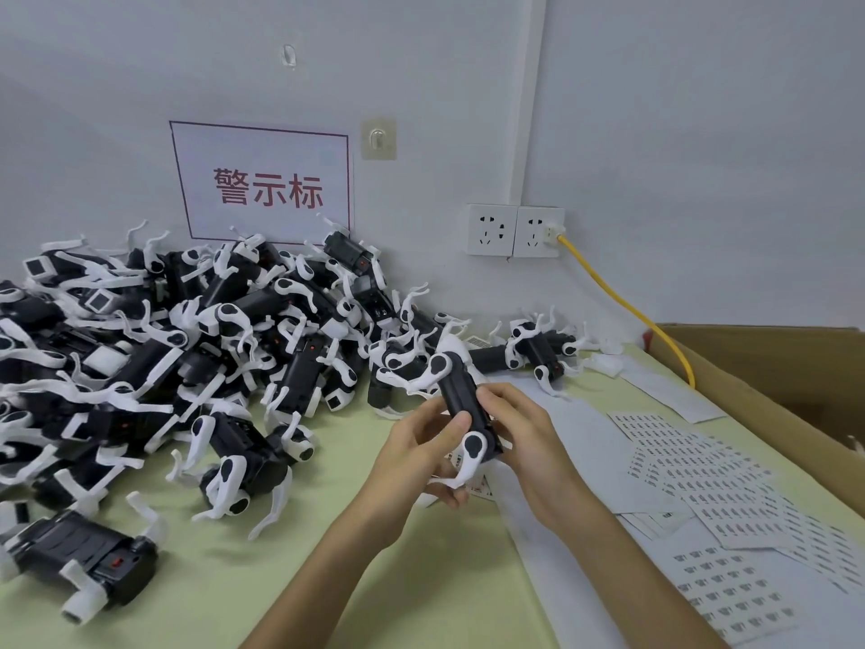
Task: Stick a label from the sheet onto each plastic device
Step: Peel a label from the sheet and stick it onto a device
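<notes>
Both hands grasp one plastic device [461, 391] just above the bench [421, 578], near centre. The left hand [421, 454] curls round its near end with the thumb pressed on the black body, and the right hand [529, 442] clasps the other side. Label sheets [702, 466] lie at 4 o'clock and the pile [187, 344] of devices at 9 o'clock. A firm outward rub of the thumb should seat a label flat, though I cannot tell whether one lies under it.
</notes>
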Available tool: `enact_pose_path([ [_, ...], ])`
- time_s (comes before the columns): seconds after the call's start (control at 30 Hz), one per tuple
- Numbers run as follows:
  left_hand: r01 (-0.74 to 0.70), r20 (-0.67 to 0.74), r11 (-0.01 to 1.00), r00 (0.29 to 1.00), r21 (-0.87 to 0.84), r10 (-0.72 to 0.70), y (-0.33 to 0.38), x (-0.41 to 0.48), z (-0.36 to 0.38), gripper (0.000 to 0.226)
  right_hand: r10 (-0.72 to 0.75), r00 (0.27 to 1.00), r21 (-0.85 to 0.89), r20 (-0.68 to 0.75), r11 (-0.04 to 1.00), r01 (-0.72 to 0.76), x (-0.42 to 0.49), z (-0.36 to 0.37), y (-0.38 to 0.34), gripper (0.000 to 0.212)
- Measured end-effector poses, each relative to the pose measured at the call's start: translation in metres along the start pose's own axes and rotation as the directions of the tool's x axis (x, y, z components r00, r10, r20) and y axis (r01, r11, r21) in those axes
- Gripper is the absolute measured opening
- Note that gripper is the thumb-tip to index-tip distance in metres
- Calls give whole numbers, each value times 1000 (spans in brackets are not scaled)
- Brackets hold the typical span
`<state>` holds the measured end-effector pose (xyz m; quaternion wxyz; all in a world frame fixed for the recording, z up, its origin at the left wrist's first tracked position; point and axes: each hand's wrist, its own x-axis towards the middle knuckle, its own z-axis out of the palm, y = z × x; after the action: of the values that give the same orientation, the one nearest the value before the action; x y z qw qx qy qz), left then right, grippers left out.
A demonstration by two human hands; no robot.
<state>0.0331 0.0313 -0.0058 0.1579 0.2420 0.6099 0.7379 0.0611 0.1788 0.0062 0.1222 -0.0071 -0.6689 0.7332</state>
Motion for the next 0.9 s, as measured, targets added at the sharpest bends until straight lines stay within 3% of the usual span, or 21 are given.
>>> enact_pose_path([
  [0.17, 35, -4, 999, 999, -40, -35, 2, 0, -2, 18, 16, 1000, 21, 6, 1000, -16, 1, 0, 1, 24],
  [0.37, 117, -43, 986, 991, -123, -123, 3, 2, -3, 39, 34, 999, 44, 17, 998, -35, 2, 0, 3, 17],
  [0.63, 203, 34, 972, 979, -116, -200, 5, 1, -1, 43, 46, 999, 82, 15, 996, -47, 3, -3, 1, 15],
  [0.77, 238, 0, 957, 971, -166, -241, 4, 2, 0, 31, 61, 998, 111, 28, 992, -64, 2, 0, 0, 14],
  [0.9, 201, -127, 968, 967, -151, -221, 2, 4, -1, 47, 43, 998, 57, 50, 997, -46, 2, 0, 1, 16],
])
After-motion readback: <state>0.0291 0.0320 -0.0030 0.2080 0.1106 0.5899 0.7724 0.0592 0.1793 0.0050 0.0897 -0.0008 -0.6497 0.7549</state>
